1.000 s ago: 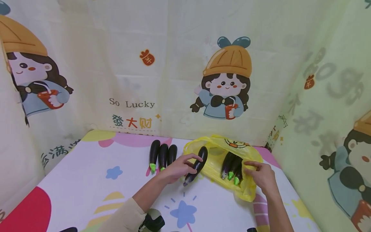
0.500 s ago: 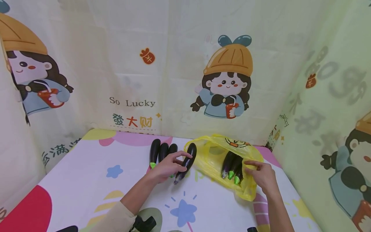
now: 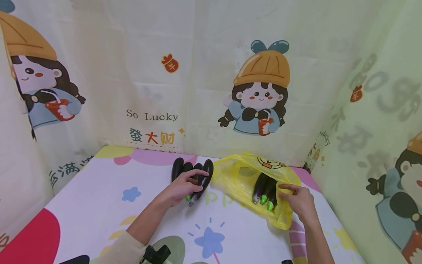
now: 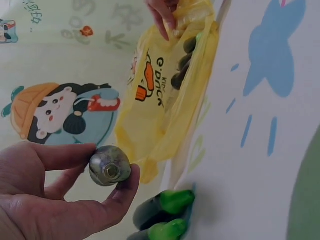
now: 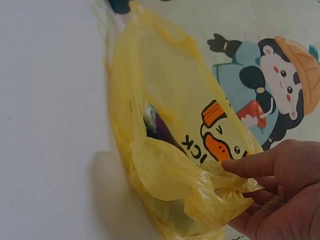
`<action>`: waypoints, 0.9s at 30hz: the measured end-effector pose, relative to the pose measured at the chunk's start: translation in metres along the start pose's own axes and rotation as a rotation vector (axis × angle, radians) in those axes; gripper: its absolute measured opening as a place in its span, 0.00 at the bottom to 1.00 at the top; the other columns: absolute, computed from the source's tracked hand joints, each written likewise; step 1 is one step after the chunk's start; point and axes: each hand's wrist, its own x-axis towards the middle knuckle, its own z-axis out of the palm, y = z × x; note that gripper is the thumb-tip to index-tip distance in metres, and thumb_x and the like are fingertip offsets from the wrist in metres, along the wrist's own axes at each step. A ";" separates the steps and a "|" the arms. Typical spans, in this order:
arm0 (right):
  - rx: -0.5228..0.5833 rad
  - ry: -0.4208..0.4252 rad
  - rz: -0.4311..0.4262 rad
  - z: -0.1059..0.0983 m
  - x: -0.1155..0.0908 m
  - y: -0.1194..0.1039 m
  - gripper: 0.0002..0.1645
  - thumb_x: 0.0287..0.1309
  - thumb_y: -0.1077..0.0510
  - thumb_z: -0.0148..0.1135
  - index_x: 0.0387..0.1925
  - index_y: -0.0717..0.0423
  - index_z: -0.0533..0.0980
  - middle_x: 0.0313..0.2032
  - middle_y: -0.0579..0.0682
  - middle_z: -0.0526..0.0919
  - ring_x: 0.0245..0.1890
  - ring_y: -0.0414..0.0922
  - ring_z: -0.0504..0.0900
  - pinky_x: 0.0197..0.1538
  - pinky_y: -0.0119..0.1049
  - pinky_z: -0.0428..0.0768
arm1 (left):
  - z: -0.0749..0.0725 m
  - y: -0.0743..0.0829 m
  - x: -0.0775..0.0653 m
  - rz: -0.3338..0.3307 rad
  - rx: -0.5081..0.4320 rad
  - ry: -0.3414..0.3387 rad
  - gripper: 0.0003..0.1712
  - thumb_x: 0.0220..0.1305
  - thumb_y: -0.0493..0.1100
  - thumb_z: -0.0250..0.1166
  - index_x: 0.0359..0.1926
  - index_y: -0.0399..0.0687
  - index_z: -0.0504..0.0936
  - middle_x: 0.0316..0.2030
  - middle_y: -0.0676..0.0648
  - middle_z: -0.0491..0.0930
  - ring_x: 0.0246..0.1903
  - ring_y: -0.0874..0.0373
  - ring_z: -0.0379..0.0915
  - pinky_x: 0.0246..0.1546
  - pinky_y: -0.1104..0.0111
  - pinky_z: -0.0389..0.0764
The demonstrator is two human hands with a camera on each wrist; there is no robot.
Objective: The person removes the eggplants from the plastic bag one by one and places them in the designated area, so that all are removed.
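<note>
while the left hand (image 3: 180,187) holds an eggplant (image 3: 205,180) in its grip, the right hand (image 3: 299,200) pinches a yellow plastic bag (image 3: 229,175).

cream wall hangings (image 3: 204,91), cartoon girl in orange hat (image 3: 262,66), "so lucky" lettering (image 3: 161,117), white patterned tabletop (image 3: 95,194)

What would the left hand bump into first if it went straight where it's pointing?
Probably the yellow bag, just past the eggplant that the left hand pinches in the head view. But the hand's height is hard to tell, so it might pass over the bag.
</note>
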 end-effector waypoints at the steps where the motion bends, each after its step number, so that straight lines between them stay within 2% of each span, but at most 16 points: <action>1: 0.000 0.001 0.002 0.000 0.000 0.000 0.23 0.65 0.56 0.67 0.60 0.59 0.83 0.34 0.52 0.68 0.39 0.51 0.66 0.30 0.37 0.69 | -0.002 0.001 -0.001 0.001 0.002 0.007 0.25 0.66 0.33 0.67 0.62 0.57 0.83 0.56 0.36 0.76 0.50 0.49 0.76 0.45 0.62 0.80; 4: 0.000 0.007 0.006 0.000 0.000 0.000 0.23 0.65 0.57 0.67 0.59 0.60 0.83 0.37 0.54 0.72 0.41 0.52 0.67 0.31 0.36 0.71 | -0.011 0.005 -0.003 -0.011 0.012 0.025 0.26 0.66 0.34 0.67 0.63 0.58 0.82 0.55 0.36 0.77 0.45 0.49 0.78 0.31 0.65 0.79; 6: 0.000 0.010 0.009 0.000 0.001 0.000 0.23 0.65 0.57 0.67 0.59 0.59 0.83 0.36 0.53 0.71 0.41 0.52 0.67 0.30 0.36 0.71 | -0.017 0.006 -0.002 -0.021 0.013 0.035 0.26 0.66 0.34 0.67 0.64 0.58 0.81 0.53 0.35 0.78 0.41 0.49 0.79 0.22 0.65 0.74; 8: 0.001 0.010 0.012 0.000 0.001 0.000 0.23 0.65 0.57 0.67 0.60 0.59 0.83 0.37 0.54 0.71 0.42 0.52 0.67 0.31 0.36 0.71 | -0.023 0.006 -0.002 -0.025 0.009 0.050 0.27 0.67 0.33 0.66 0.64 0.57 0.80 0.54 0.34 0.77 0.41 0.48 0.79 0.20 0.64 0.73; 12: 0.008 0.000 0.018 -0.001 0.001 0.000 0.23 0.66 0.56 0.67 0.60 0.59 0.83 0.48 0.62 0.77 0.47 0.55 0.69 0.34 0.36 0.73 | -0.034 0.002 -0.001 -0.019 0.010 0.094 0.26 0.67 0.31 0.65 0.64 0.54 0.79 0.58 0.33 0.75 0.49 0.45 0.79 0.38 0.61 0.82; 14: 0.008 -0.006 0.019 -0.001 0.000 0.000 0.23 0.66 0.56 0.67 0.60 0.59 0.82 0.55 0.67 0.77 0.50 0.57 0.70 0.36 0.36 0.75 | -0.039 0.000 -0.001 -0.013 0.017 0.116 0.26 0.67 0.31 0.64 0.64 0.52 0.79 0.57 0.32 0.76 0.52 0.44 0.79 0.48 0.60 0.83; 15: 0.007 -0.007 0.018 -0.001 0.000 0.001 0.23 0.66 0.56 0.67 0.60 0.59 0.82 0.58 0.69 0.77 0.52 0.58 0.71 0.36 0.36 0.76 | -0.042 -0.002 -0.001 -0.007 0.024 0.124 0.26 0.68 0.31 0.64 0.64 0.51 0.79 0.57 0.32 0.76 0.52 0.44 0.79 0.50 0.58 0.83; 18: 0.004 -0.008 0.013 -0.001 -0.001 0.002 0.23 0.67 0.56 0.66 0.61 0.60 0.82 0.66 0.71 0.74 0.55 0.59 0.72 0.38 0.35 0.77 | -0.049 -0.004 0.000 0.004 0.044 0.163 0.25 0.67 0.31 0.64 0.64 0.49 0.79 0.55 0.31 0.76 0.50 0.43 0.79 0.52 0.58 0.84; 27: 0.003 -0.011 0.000 -0.001 0.000 -0.001 0.23 0.67 0.56 0.67 0.61 0.59 0.82 0.67 0.72 0.73 0.56 0.60 0.72 0.39 0.35 0.77 | -0.068 -0.011 -0.001 -0.014 0.168 0.268 0.25 0.69 0.34 0.64 0.66 0.52 0.79 0.59 0.31 0.75 0.50 0.43 0.80 0.52 0.56 0.83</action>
